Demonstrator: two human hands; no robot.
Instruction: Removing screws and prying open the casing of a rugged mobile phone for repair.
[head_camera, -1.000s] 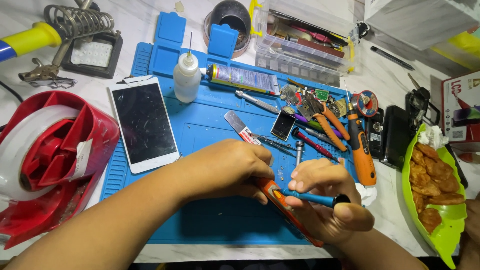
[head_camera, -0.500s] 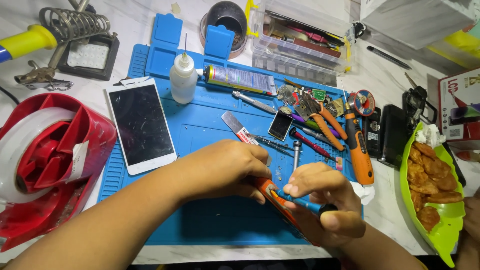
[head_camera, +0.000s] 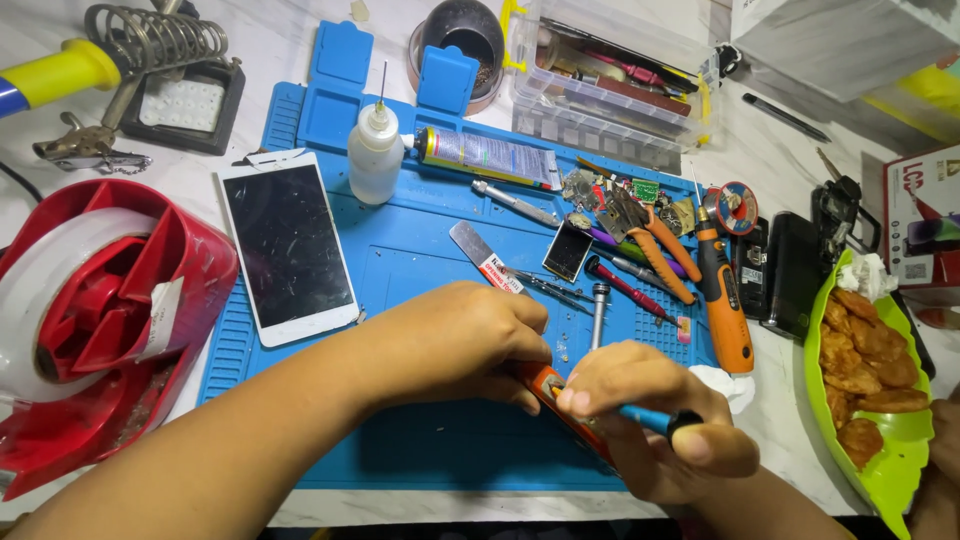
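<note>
Two hands meet on a blue repair mat (head_camera: 420, 250): left hand (head_camera: 455, 340) clamped on an orange device (head_camera: 548, 383), right hand (head_camera: 650, 425) beside it, fingers closed around a blue-handled screwdriver (head_camera: 650, 420).

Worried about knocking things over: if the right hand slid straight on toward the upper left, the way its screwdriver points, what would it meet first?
Most likely the left hand, directly ahead of the right hand and its blue screwdriver; depth is unclear.

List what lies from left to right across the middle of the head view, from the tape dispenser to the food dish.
Red tape dispenser with white roll → white-framed smartphone with dark screen → white squeeze bottle with needle tip → small dark rectangular screen part → orange electric screwdriver → green dish of fried food.
</note>
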